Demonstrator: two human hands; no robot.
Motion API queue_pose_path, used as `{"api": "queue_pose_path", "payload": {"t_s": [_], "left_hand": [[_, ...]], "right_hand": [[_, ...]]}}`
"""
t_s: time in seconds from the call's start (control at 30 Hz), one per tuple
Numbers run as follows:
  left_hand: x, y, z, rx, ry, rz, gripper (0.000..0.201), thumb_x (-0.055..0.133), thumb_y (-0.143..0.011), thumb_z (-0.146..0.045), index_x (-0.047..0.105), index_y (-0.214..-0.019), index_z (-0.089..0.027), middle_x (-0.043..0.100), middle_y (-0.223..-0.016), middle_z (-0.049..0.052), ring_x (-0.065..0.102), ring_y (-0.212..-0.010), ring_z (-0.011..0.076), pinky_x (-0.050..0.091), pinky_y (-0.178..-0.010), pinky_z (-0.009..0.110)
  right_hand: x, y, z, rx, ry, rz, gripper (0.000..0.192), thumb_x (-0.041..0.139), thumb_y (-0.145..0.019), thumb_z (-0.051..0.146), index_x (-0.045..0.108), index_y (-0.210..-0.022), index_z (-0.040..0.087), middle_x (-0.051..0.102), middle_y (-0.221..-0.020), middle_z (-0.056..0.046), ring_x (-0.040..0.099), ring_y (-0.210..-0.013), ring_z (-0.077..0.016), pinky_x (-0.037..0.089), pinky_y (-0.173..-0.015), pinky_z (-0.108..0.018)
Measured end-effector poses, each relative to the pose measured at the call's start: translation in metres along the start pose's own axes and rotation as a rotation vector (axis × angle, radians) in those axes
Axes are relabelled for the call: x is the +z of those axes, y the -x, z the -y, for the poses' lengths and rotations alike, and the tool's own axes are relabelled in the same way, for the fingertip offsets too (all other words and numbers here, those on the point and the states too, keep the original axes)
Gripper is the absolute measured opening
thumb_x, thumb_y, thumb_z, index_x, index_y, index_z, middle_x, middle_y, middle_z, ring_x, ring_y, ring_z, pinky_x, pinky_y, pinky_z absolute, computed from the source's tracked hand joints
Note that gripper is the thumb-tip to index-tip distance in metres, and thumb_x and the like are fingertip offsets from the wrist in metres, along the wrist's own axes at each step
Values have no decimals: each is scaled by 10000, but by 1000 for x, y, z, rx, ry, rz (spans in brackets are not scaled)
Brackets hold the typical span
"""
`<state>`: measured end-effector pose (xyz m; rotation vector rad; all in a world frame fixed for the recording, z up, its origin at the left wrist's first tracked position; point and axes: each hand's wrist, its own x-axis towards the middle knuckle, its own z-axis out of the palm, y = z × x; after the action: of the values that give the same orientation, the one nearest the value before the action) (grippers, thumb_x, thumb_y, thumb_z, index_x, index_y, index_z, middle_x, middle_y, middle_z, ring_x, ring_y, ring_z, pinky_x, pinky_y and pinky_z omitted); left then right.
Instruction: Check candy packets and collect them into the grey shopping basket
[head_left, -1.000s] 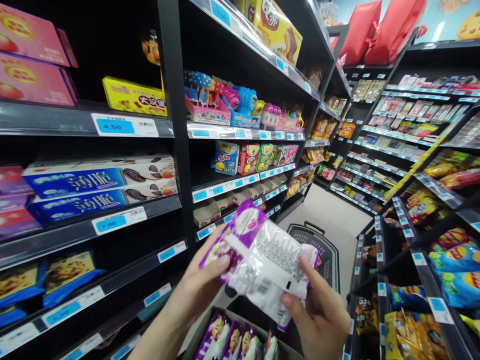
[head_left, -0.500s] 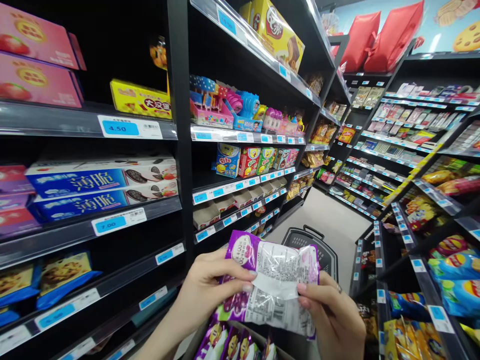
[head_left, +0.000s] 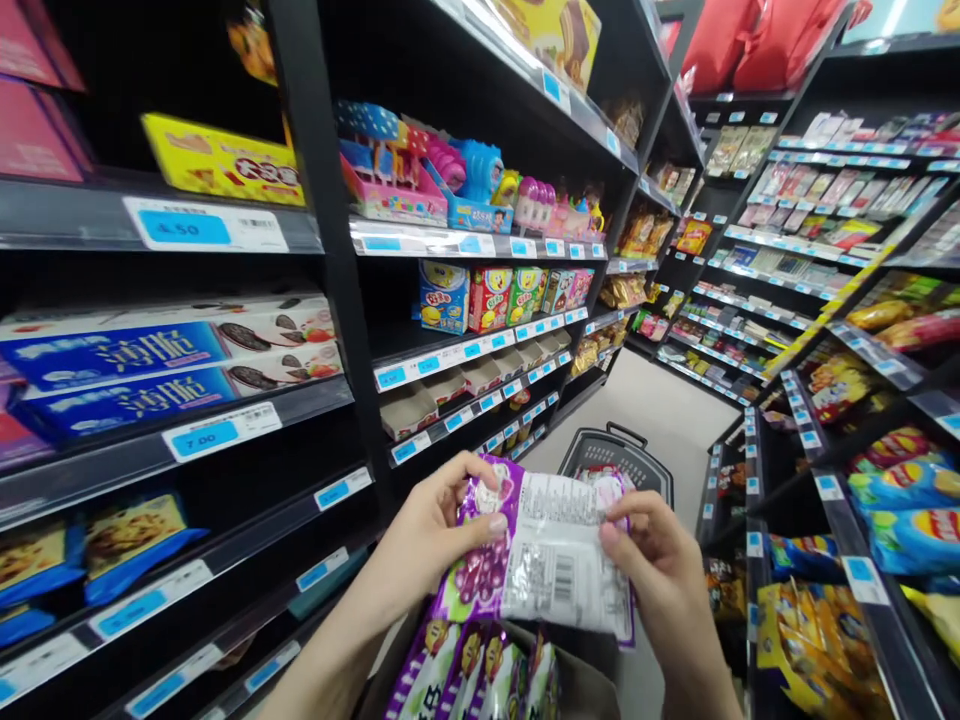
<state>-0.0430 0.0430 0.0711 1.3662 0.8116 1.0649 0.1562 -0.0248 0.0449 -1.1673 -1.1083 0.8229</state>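
Observation:
Both of my hands hold a purple candy packet (head_left: 562,545) with grapes printed at its left side and a pale back panel with small text and a barcode. My left hand (head_left: 431,535) pinches the left side, thumb in front. At the right edge, my right hand (head_left: 660,560) grips it between thumb and fingers. Just below the packet, an open carton (head_left: 592,680) holds several upright purple and green packets (head_left: 480,675). Beyond the candy packet, a dark grey shopping basket (head_left: 652,470) is partly covered by it.
On the left shelves are blue biscuit boxes (head_left: 127,350), a yellow box (head_left: 225,165) and small colourful cartons (head_left: 491,298). Bagged snacks (head_left: 915,540) fill the right-hand racks. Light floor (head_left: 667,395) runs along the aisle towards the back shelves (head_left: 817,245).
The white strip across the packet's back no longer shows, and the panel lies flatter with its barcode in plain sight. My left fingers have shifted up its left side. The view has tilted slightly.

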Motion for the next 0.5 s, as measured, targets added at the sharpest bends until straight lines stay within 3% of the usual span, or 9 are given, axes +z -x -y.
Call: {"api": "queue_pose_path", "payload": {"t_s": [0.1, 0.17, 0.23, 0.3, 0.37, 0.43, 0.5], "left_hand": [[1, -5, 11, -77, 82, 90, 231, 724, -753, -263, 546, -895, -224, 620, -794, -38, 578, -695, 121, 462, -626, 195], [-3, -3, 16, -138, 37, 155, 334, 635, -837, -339, 502, -1140, -287, 665, -999, 8, 637, -836, 166, 511, -692, 240], [-10, 3, 15, -169, -147, 193, 441, 545, -891, -391, 413, -1309, -339, 663, -1148, 42, 647, -972, 208, 525, -769, 286], [-19, 12, 10, -161, -456, 281, 374, 542, -883, -404, 537, -1250, -328, 701, -1097, 35, 654, -986, 226, 512, -810, 290], [-22, 24, 5, -126, -764, 421, 233, 579, -847, -388, 701, -1024, -297, 739, -948, 22, 676, -906, 231, 506, -797, 279], [-16, 38, 5, -57, -979, 517, 184, 620, -802, -382, 752, -879, -281, 755, -882, 29, 686, -842, 251, 515, -776, 302], [-1, 53, 15, 23, -1124, 536, 232, 664, -755, -411, 762, -898, -256, 768, -908, 66, 688, -868, 297, 518, -815, 359]], "right_hand": [[-15, -14, -7, 57, -80, 21, 183, 701, -785, 372, 620, -838, 218, 561, -626, 47, 490, -550, -88, 370, -505, -176], [-36, -24, -16, 83, 33, -61, 271, 660, -793, 437, 621, -963, 229, 611, -681, 32, 556, -588, -113, 423, -530, -203], [-68, -31, -32, 100, 228, -184, 406, 614, -795, 505, 590, -1103, 241, 644, -750, 18, 595, -618, -138, 464, -552, -240], [-106, -36, -58, 145, 335, -255, 453, 623, -779, 516, 590, -1119, 219, 667, -820, -11, 619, -663, -164, 478, -570, -264], [-141, -36, -94, 210, 475, -315, 398, 629, -777, 506, 625, -1006, 181, 671, -823, -39, 630, -701, -197, 493, -588, -295], [-167, -33, -137, 300, 646, -359, 262, 645, -821, 419, 637, -877, 163, 658, -806, -41, 630, -749, -199, 511, -674, -334], [-181, -28, -181, 397, 789, -351, 190, 619, -886, 339, 631, -897, 150, 654, -891, -26, 633, -812, -172, 519, -759, -364]]}}
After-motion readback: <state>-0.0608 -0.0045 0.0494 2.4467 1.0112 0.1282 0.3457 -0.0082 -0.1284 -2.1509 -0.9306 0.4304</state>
